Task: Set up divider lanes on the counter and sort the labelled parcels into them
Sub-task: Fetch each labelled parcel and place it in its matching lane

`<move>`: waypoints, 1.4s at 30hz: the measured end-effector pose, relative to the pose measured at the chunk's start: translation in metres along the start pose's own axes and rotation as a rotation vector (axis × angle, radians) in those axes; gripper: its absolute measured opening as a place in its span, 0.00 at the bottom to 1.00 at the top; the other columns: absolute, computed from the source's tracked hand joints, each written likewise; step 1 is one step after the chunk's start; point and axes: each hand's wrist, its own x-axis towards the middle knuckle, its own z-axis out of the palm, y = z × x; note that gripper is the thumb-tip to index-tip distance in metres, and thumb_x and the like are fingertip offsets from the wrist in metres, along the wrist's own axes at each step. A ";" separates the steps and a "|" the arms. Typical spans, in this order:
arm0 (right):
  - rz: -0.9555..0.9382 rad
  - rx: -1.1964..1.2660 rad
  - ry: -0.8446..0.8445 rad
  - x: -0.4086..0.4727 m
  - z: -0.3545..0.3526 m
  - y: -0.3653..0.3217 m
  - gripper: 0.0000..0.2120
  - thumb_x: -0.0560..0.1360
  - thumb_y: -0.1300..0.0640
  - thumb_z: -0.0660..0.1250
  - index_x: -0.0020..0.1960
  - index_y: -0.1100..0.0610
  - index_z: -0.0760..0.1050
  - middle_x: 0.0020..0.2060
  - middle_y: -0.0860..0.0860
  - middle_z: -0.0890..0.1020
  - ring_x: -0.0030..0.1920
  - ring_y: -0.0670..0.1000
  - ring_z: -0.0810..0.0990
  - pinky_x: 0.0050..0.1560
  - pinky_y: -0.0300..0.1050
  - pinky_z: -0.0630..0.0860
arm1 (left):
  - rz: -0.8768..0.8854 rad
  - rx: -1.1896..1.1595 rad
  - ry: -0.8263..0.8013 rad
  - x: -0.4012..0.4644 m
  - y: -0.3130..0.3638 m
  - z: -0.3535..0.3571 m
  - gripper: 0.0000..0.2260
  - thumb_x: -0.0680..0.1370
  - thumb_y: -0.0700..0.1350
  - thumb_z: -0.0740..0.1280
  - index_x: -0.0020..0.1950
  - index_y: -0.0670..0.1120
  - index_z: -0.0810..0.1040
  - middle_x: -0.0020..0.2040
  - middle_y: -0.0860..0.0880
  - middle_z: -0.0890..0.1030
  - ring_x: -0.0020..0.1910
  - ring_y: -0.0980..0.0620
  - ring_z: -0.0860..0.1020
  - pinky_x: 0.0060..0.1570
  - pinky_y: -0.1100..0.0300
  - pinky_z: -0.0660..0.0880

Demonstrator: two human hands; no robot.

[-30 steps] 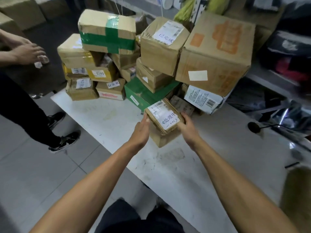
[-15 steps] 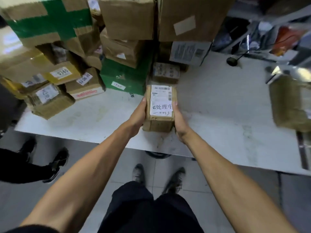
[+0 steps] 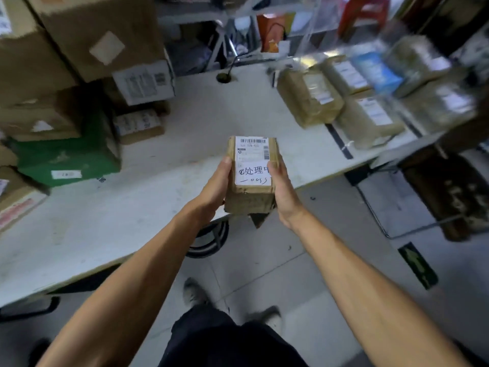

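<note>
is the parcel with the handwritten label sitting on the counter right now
No, the small brown parcel is held up between the left hand and right hand, at the counter edge.

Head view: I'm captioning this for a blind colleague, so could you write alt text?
Both hands, left hand and right hand, hold a small cardboard parcel with a handwritten white label above the white counter edge. Stacked boxes sit left, wrapped parcels right.

A scuffed white flat surface [image 3: 185, 133] carries a stack of brown cardboard boxes [image 3: 66, 49] at its left, with a green cardboard box [image 3: 66, 157] at the stack's foot. At the right end lie blurred tan wrapped parcels [image 3: 309, 98] beside a black divider strip [image 3: 340, 141].
</note>
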 end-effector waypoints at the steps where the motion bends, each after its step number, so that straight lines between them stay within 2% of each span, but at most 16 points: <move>1: -0.025 0.010 0.038 -0.007 -0.025 -0.005 0.32 0.75 0.33 0.63 0.75 0.44 0.67 0.65 0.46 0.81 0.66 0.49 0.80 0.72 0.60 0.70 | 0.028 0.019 -0.032 -0.001 0.007 0.025 0.22 0.86 0.60 0.42 0.56 0.64 0.75 0.42 0.68 0.83 0.44 0.69 0.80 0.43 0.64 0.74; 4: -0.082 0.030 0.087 -0.025 -0.087 -0.015 0.30 0.77 0.37 0.63 0.76 0.45 0.66 0.67 0.48 0.80 0.67 0.51 0.79 0.71 0.61 0.72 | 0.106 0.019 -0.099 -0.005 0.019 0.085 0.21 0.87 0.59 0.42 0.62 0.60 0.75 0.44 0.67 0.84 0.42 0.71 0.82 0.40 0.70 0.75; 8: -0.104 0.044 0.197 -0.052 -0.171 -0.025 0.27 0.78 0.40 0.62 0.77 0.41 0.65 0.65 0.43 0.81 0.66 0.48 0.80 0.71 0.57 0.73 | 0.189 0.024 -0.209 -0.008 0.028 0.172 0.21 0.86 0.61 0.45 0.72 0.61 0.72 0.58 0.59 0.85 0.51 0.66 0.83 0.56 0.57 0.77; 10: -0.116 0.024 0.248 -0.064 -0.209 -0.028 0.26 0.77 0.35 0.63 0.74 0.34 0.66 0.67 0.41 0.79 0.69 0.47 0.76 0.76 0.60 0.65 | 0.240 0.038 -0.244 -0.007 0.031 0.212 0.21 0.86 0.61 0.46 0.73 0.61 0.71 0.63 0.58 0.83 0.59 0.62 0.82 0.67 0.49 0.74; 12: -0.139 -0.025 0.292 -0.073 -0.246 -0.029 0.26 0.76 0.31 0.63 0.73 0.31 0.66 0.69 0.40 0.77 0.72 0.48 0.73 0.78 0.63 0.59 | 0.275 0.050 -0.270 -0.007 0.033 0.249 0.19 0.86 0.60 0.47 0.72 0.63 0.71 0.66 0.58 0.81 0.63 0.59 0.80 0.72 0.46 0.71; 14: -0.150 -0.010 0.319 -0.078 -0.281 -0.033 0.28 0.77 0.35 0.63 0.76 0.36 0.65 0.68 0.43 0.79 0.69 0.48 0.76 0.75 0.60 0.67 | 0.270 0.037 -0.315 -0.007 0.037 0.282 0.18 0.87 0.59 0.47 0.72 0.62 0.71 0.66 0.58 0.81 0.64 0.58 0.80 0.72 0.46 0.71; 17: -0.174 -0.001 0.335 -0.077 -0.323 -0.039 0.28 0.75 0.36 0.63 0.74 0.36 0.68 0.65 0.45 0.82 0.65 0.49 0.80 0.69 0.58 0.74 | 0.257 0.048 -0.328 -0.006 0.047 0.321 0.20 0.86 0.61 0.47 0.73 0.63 0.70 0.64 0.59 0.82 0.63 0.56 0.81 0.70 0.44 0.73; 23: -0.164 0.021 0.330 -0.026 -0.374 -0.054 0.26 0.73 0.32 0.63 0.71 0.29 0.68 0.65 0.41 0.80 0.70 0.50 0.75 0.73 0.59 0.69 | 0.230 0.079 -0.309 0.031 0.089 0.361 0.24 0.85 0.64 0.46 0.77 0.61 0.69 0.58 0.60 0.84 0.56 0.59 0.82 0.67 0.49 0.73; 26: -0.188 0.036 0.307 0.024 -0.394 -0.064 0.26 0.75 0.34 0.63 0.72 0.34 0.69 0.65 0.42 0.81 0.68 0.49 0.77 0.72 0.58 0.70 | 0.270 0.040 -0.289 0.073 0.114 0.374 0.23 0.86 0.62 0.46 0.76 0.58 0.70 0.62 0.59 0.82 0.55 0.63 0.81 0.65 0.55 0.74; 28: -0.194 0.052 0.286 0.063 -0.406 -0.077 0.28 0.74 0.31 0.65 0.72 0.35 0.70 0.65 0.44 0.81 0.68 0.51 0.78 0.72 0.60 0.70 | 0.300 0.061 -0.281 0.105 0.137 0.381 0.23 0.86 0.60 0.45 0.77 0.56 0.69 0.65 0.56 0.80 0.51 0.62 0.79 0.54 0.61 0.75; 30: -0.196 0.058 0.273 0.107 -0.420 -0.094 0.28 0.74 0.31 0.66 0.72 0.37 0.71 0.65 0.46 0.82 0.67 0.52 0.79 0.71 0.60 0.71 | 0.320 0.060 -0.266 0.138 0.162 0.388 0.24 0.87 0.60 0.45 0.79 0.55 0.65 0.68 0.53 0.78 0.52 0.59 0.77 0.52 0.58 0.74; 32: -0.187 0.043 0.247 0.151 -0.433 -0.114 0.28 0.75 0.34 0.65 0.73 0.39 0.70 0.66 0.47 0.81 0.66 0.51 0.80 0.70 0.59 0.73 | 0.332 0.030 -0.246 0.174 0.188 0.393 0.24 0.86 0.60 0.45 0.80 0.56 0.63 0.70 0.52 0.76 0.57 0.57 0.76 0.57 0.55 0.71; 35: -0.156 -0.014 0.171 0.210 -0.443 -0.151 0.27 0.78 0.32 0.63 0.74 0.38 0.69 0.67 0.48 0.80 0.68 0.52 0.78 0.70 0.60 0.73 | 0.327 -0.017 -0.184 0.219 0.224 0.396 0.24 0.86 0.61 0.45 0.79 0.57 0.64 0.60 0.59 0.79 0.52 0.61 0.76 0.57 0.52 0.70; 37: -0.164 0.041 0.109 0.247 -0.447 -0.166 0.23 0.82 0.39 0.60 0.75 0.46 0.70 0.64 0.51 0.82 0.64 0.53 0.82 0.66 0.57 0.77 | 0.337 -0.029 -0.129 0.246 0.247 0.395 0.24 0.86 0.61 0.45 0.79 0.58 0.64 0.54 0.63 0.77 0.51 0.62 0.75 0.58 0.51 0.71; 40: -0.159 0.071 0.018 0.299 -0.448 -0.178 0.21 0.85 0.46 0.57 0.74 0.55 0.71 0.64 0.57 0.82 0.62 0.55 0.83 0.63 0.53 0.80 | 0.350 -0.030 -0.046 0.284 0.270 0.388 0.23 0.86 0.60 0.45 0.78 0.57 0.66 0.54 0.61 0.78 0.51 0.62 0.76 0.46 0.59 0.72; 42: -0.136 0.065 -0.002 0.338 -0.438 -0.182 0.26 0.82 0.39 0.62 0.74 0.53 0.71 0.65 0.56 0.81 0.64 0.57 0.81 0.67 0.59 0.76 | 0.341 -0.033 0.022 0.308 0.282 0.381 0.22 0.87 0.59 0.46 0.77 0.56 0.67 0.58 0.56 0.80 0.55 0.57 0.78 0.43 0.61 0.71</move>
